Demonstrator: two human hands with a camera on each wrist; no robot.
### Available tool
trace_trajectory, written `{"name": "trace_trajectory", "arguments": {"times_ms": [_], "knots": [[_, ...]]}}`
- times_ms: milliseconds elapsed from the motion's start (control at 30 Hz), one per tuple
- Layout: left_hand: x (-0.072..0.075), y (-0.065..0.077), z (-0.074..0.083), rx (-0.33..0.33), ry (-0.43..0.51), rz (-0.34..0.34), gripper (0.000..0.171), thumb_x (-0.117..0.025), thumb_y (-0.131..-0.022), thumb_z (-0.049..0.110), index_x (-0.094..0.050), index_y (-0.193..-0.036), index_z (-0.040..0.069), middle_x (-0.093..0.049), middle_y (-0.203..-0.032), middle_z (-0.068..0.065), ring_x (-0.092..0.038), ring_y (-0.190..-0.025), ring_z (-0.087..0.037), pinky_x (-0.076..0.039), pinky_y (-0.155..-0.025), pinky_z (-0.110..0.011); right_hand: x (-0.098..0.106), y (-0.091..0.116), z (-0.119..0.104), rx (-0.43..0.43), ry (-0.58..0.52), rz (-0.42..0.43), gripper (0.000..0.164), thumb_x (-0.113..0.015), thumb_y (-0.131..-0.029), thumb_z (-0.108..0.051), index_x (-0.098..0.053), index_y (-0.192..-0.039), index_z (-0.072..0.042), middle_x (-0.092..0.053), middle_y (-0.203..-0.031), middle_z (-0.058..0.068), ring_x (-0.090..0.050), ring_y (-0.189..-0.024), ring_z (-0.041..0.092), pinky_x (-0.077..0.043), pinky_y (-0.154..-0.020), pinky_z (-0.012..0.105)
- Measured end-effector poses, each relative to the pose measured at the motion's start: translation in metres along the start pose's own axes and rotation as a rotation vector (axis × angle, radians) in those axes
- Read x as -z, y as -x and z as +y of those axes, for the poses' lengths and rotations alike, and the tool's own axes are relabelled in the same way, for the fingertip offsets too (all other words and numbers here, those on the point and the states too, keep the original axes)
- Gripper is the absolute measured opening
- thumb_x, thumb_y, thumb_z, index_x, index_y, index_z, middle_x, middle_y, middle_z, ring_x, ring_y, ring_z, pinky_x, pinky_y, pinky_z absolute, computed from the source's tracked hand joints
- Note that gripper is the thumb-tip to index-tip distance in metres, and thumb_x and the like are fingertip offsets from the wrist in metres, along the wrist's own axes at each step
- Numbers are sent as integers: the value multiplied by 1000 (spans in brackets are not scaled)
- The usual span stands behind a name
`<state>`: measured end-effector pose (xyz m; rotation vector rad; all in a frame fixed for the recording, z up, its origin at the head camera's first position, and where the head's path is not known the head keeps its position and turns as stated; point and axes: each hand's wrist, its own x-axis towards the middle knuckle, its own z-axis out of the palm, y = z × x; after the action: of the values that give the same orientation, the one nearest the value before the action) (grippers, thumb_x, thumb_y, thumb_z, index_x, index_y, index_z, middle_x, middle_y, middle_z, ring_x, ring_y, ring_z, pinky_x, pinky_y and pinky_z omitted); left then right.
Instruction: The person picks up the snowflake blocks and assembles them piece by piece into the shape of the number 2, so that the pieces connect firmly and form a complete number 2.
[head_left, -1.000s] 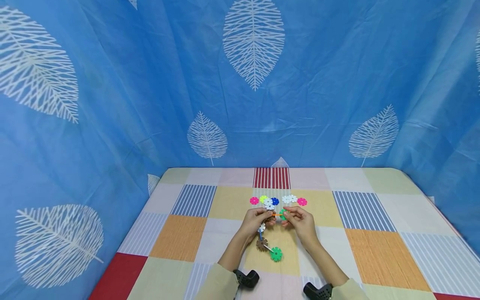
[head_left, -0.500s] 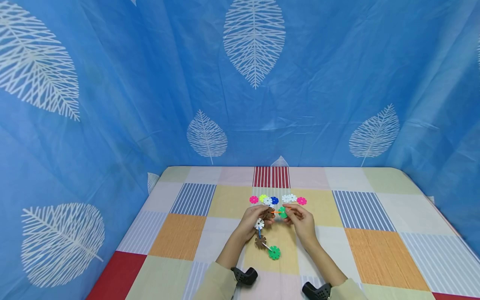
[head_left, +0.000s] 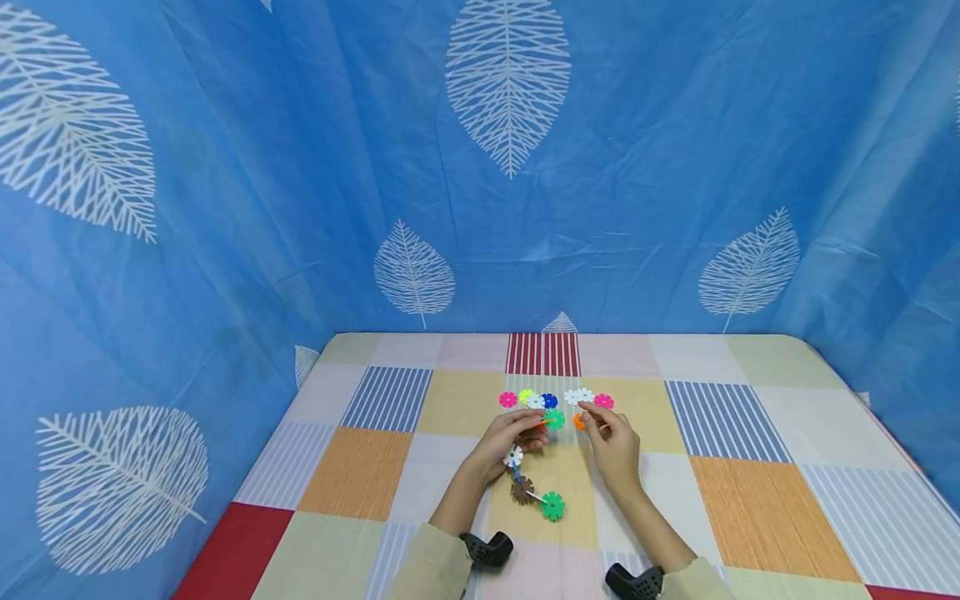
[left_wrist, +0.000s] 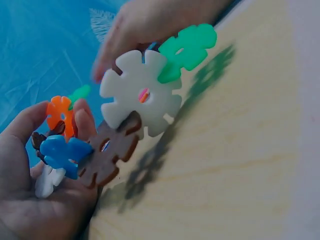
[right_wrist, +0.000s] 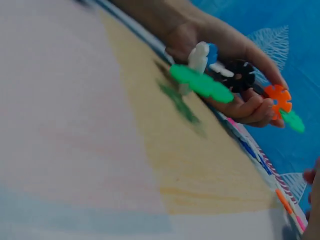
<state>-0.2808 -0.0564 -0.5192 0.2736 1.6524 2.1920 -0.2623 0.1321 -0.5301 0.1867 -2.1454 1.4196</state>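
Observation:
My left hand (head_left: pixel 504 442) pinches an orange notched plastic disc (left_wrist: pixel 60 114) between thumb and fingers. A green disc (head_left: pixel 554 419) is slotted into its far side. From the same grip a linked chain hangs toward the table's near side: a small white disc (head_left: pixel 513 457), a blue disc (left_wrist: pixel 65 154), a brown disc (head_left: pixel 522 491), a larger-looking white disc (left_wrist: pixel 140 95) and an end green disc (head_left: pixel 552 506). My right hand (head_left: pixel 615 446) is apart from the chain, its fingers by a loose orange disc (head_left: pixel 580 421); no grip on it shows.
Beyond the hands lie loose discs: a pink disc (head_left: pixel 508 400), a yellow disc (head_left: pixel 527 397), a blue disc (head_left: pixel 550 401), several white ones (head_left: pixel 578 397) and another pink disc (head_left: pixel 603 402). A patchwork cloth (head_left: pixel 360 475) covers the table. A blue curtain (head_left: pixel 637 208) hangs behind.
My right hand has let go of the green disc and moved right, uncovering the loose orange disc. The green disc has shifted left, staying joined to the orange disc in my left hand.

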Motion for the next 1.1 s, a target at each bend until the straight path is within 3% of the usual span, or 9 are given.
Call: {"name": "trace_trajectory", "arguments": {"times_ms": [67,167,300,400,533,633,733,900,1100], "knots": [[2,0,-1,-2,21,-1,39,-55,-93,18,-53,-124,-5,-65,-83,-8,-64,-72,-12,-54,-70,-23,2,-1,3,11,159,43,18,-69,-82,-7,-71,-100,-4,-64,-83,9,-50,-72,20,-40,-62,23],[4,0,-1,14,37,-12,39,-54,-93,17,-52,-125,-6,-64,-84,-7,-62,-73,-11,-54,-70,-22,4,0,6,33,357,-16,26,-74,-77,-10,-70,-101,1,-61,-90,16,-48,-78,29,-37,-67,34],[5,2,0,41,66,-25,36,-54,-92,15,-54,-119,-9,-63,-84,-6,-61,-73,-11,-53,-70,-22,4,1,7,67,460,-97,31,-79,-71,-14,-70,-97,1,-59,-94,20,-48,-85,36,-37,-74,43],[5,3,1,44,45,-34,29,-54,-92,16,-58,-110,-6,-63,-81,-6,-61,-71,-11,-53,-69,-21,3,1,7,37,366,-105,29,-81,-68,-11,-69,-93,-3,-62,-89,13,-51,-80,29,-40,-74,38],[5,2,2,26,-34,-26,20,-53,-93,19,-59,-97,0,-61,-75,-6,-59,-65,-9,-52,-62,-19,0,1,5,-9,63,-147,24,-77,-71,-1,-64,-91,-5,-65,-80,8,-57,-68,17,-49,-62,24],[4,0,0,15,-55,6,17,-52,-94,17,-57,-92,1,-60,-74,-7,-57,-61,-9,-51,-58,-18,0,1,4,-39,-188,-183,17,-72,-77,3,-62,-90,-2,-66,-79,13,-61,-65,17,-54,-56,25],[3,-2,-1,5,-46,44,15,-51,-95,14,-57,-91,0,-59,-72,-7,-57,-58,-9,-50,-54,-18,0,3,0,-43,-346,-202,12,-68,-79,5,-62,-90,3,-66,-81,18,-63,-65,25,-55,-56,31],[0,-2,1,-3,-50,57,16,-48,-95,9,-55,-93,-5,-59,-71,-8,-57,-57,-8,-50,-52,-18,6,4,-18,9,-389,-239,10,-64,-79,11,-61,-89,9,-65,-82,24,-62,-66,37,-56,-58,37],[-7,9,15,-4,-67,31,15,-48,-96,9,-53,-91,-4,-60,-71,-8,-58,-57,-8,-50,-53,-19,9,4,-31,55,-336,-225,9,-65,-78,12,-61,-87,10,-65,-80,23,-63,-66,34,-56,-58,34]]}}
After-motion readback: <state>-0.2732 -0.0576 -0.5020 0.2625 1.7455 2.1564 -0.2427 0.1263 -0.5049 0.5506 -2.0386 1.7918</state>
